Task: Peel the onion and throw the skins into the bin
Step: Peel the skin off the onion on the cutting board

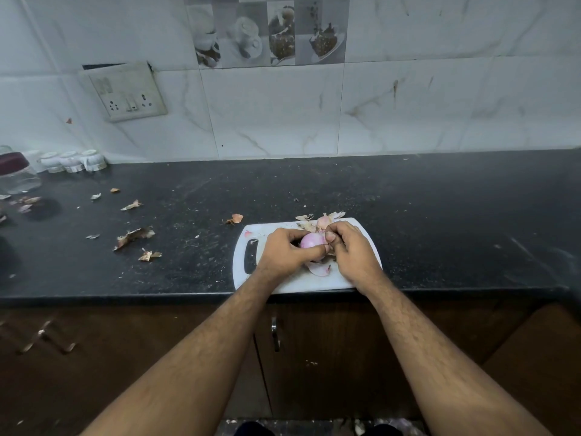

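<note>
Peeling under way: pale pink round onion [312, 241] held at white plastic cutting board [241, 280].
Left hand [284, 250] grips it; right hand [352, 250] pinches its outer layer. Risk: dry papery skins [133, 236] lie scattered across black stone counter [440, 215], no bin in view, so scraps may get missed.

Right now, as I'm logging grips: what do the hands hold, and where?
The onion: the left hand wraps its left side, thumb across the front; the right hand pinches at its right side.

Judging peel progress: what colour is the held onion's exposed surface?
The round onion is pale pinkish-purple; head view.
</note>
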A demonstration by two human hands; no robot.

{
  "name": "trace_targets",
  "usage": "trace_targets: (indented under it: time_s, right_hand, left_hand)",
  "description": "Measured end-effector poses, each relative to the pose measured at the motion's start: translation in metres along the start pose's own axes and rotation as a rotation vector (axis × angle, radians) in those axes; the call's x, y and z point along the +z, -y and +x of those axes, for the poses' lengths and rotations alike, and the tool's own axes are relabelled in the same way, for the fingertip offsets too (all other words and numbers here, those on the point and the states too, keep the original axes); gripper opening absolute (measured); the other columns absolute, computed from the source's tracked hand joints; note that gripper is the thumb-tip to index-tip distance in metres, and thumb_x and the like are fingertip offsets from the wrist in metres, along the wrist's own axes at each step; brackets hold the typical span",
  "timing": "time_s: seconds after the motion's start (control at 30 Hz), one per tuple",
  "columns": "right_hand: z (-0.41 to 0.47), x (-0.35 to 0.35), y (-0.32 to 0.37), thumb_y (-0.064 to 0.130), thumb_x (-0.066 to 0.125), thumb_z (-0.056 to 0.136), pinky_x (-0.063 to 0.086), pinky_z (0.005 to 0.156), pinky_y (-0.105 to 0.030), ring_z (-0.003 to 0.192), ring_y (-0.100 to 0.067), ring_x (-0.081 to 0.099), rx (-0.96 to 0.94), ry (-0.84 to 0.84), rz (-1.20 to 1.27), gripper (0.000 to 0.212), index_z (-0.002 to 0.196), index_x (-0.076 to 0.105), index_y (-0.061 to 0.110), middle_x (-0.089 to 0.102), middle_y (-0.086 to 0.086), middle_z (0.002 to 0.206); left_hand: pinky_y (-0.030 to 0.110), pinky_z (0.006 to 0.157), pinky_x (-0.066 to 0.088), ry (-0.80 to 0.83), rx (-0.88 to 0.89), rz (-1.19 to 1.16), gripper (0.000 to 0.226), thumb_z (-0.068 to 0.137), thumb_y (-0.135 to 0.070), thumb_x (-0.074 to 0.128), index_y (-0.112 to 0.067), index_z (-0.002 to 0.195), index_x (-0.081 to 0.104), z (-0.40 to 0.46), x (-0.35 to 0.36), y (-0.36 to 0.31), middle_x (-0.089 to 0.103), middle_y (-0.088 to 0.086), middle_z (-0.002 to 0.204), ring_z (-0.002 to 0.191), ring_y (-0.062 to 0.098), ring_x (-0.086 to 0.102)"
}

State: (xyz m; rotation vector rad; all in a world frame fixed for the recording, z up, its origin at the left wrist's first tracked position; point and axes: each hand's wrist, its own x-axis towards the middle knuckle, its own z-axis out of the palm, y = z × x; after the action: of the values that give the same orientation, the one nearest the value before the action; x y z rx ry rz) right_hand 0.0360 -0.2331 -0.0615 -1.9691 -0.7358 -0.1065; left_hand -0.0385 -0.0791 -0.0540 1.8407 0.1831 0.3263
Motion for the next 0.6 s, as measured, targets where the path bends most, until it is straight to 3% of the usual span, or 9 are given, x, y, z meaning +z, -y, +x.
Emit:
trace_targets:
  time_s: [0.2,0.33,0.5,0.6]
  right_hand:
    - [-0.002,-0.004,0.000,0.013,0.049,0.107,0.049,0.073,-0.028,0.079,-0.013,0.057,0.060,0.045,0.220,0.020,0.093,0.063,0.015,0.062,0.002,0.086]
    - [-0.002,-0.006,-0.002,0.016,0.047,0.108,0.056,0.084,-0.044,0.085,-0.014,0.060,0.123,0.096,0.314,0.019,0.102,0.064,0.011,0.067,-0.001,0.089]
    - [-0.003,-0.009,0.001,0.019,0.049,0.109,0.054,0.087,-0.038,0.090,-0.012,0.063,0.134,0.109,0.439,0.020,0.106,0.065,0.008,0.070,-0.001,0.095]
    - [-0.005,-0.011,0.000,0.019,0.053,0.107,0.054,0.076,-0.030,0.077,-0.005,0.063,0.140,0.086,0.504,0.020,0.106,0.067,0.005,0.072,0.003,0.088]
  left_hand:
    - [0.052,0.101,0.057,0.060,-0.041,-0.010,0.036,0.076,-0.045,0.085,-0.018,0.100,0.083,0.004,0.001,0.001,0.083,0.004,0.094,0.101,0.024,0.078]
    - [0.050,0.106,0.055,0.110,-0.045,-0.032,0.039,0.081,-0.051,0.081,-0.018,0.102,0.083,0.004,0.000,0.000,0.083,0.003,0.097,0.104,0.023,0.077]
    - [0.044,0.112,0.050,0.173,0.006,-0.116,0.032,0.095,-0.038,0.074,-0.013,0.114,0.079,0.004,-0.002,-0.001,0.080,0.007,0.111,0.117,0.028,0.071]
    - [0.046,0.114,0.049,0.205,0.020,-0.145,0.034,0.096,-0.038,0.073,-0.011,0.117,0.078,0.003,-0.004,-0.001,0.079,0.009,0.114,0.119,0.030,0.070]
